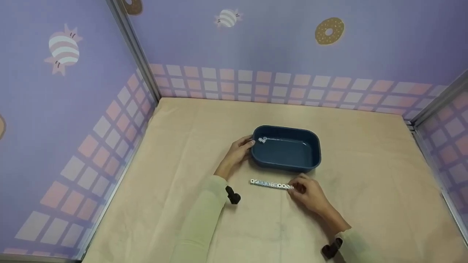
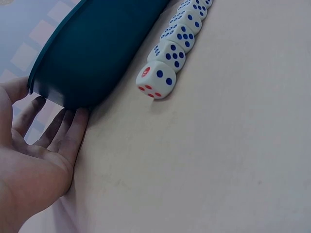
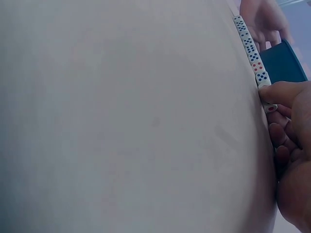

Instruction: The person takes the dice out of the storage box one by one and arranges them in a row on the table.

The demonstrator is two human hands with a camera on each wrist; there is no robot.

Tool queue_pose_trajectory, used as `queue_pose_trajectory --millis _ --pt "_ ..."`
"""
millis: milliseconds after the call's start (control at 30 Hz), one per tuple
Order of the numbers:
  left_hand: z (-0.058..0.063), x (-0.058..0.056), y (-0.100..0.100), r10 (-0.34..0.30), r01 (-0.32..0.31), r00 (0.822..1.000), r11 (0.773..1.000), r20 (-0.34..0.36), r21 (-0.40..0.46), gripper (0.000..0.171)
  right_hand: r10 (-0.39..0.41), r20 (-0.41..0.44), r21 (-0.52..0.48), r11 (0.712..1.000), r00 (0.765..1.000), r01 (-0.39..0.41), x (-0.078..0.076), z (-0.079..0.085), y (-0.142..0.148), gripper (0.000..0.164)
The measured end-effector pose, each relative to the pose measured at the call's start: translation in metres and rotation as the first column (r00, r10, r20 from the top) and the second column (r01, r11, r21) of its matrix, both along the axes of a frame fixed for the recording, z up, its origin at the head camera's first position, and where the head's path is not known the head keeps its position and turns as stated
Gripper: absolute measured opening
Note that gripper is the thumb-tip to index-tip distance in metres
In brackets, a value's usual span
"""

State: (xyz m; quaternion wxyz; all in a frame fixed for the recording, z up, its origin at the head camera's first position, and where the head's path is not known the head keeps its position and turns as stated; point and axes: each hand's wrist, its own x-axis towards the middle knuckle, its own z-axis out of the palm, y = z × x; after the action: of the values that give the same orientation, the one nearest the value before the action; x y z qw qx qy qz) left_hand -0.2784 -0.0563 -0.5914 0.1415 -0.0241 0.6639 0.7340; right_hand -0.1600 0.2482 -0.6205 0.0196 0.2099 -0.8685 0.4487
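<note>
A dark blue rectangular container [image 1: 287, 151] stands on the cloth-covered table, with a few white dice [image 1: 262, 140] in its far left corner. My left hand [image 1: 237, 153] holds its left end, thumb at the rim and fingers against the lower wall, as the left wrist view shows. In front of the container runs a straight row of white dice [image 1: 268, 184], set side by side with blue and red dots. At the row's right end my right hand [image 1: 309, 191] pinches a die [image 3: 270, 108] between thumb and fingers.
A beige cloth [image 1: 197, 124] covers the table. Purple patterned panels [image 1: 234, 47] stand at the back, left and right, joined by metal posts [image 1: 135, 47]. A black wrist strap [image 1: 232, 195] sits on the left sleeve, another strap [image 1: 332, 248] on the right.
</note>
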Motion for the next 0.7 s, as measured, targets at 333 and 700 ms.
queue_pose_trajectory --millis 333,700 --pt "-0.0004 0.0001 0.0012 -0.009 0.008 1.0 1.0 -0.013 -0.013 0.048 -0.007 -0.022 -0.002 1.0 1.0 0.007 0.0028 -0.0006 0.0007 0.02" --pt "0.0015 0.0005 -0.0001 -0.01 0.01 0.999 1.0 -0.054 0.001 0.048 -0.008 -0.05 -0.003 1.0 0.999 0.007 0.0009 -0.0024 -0.0004 0.02"
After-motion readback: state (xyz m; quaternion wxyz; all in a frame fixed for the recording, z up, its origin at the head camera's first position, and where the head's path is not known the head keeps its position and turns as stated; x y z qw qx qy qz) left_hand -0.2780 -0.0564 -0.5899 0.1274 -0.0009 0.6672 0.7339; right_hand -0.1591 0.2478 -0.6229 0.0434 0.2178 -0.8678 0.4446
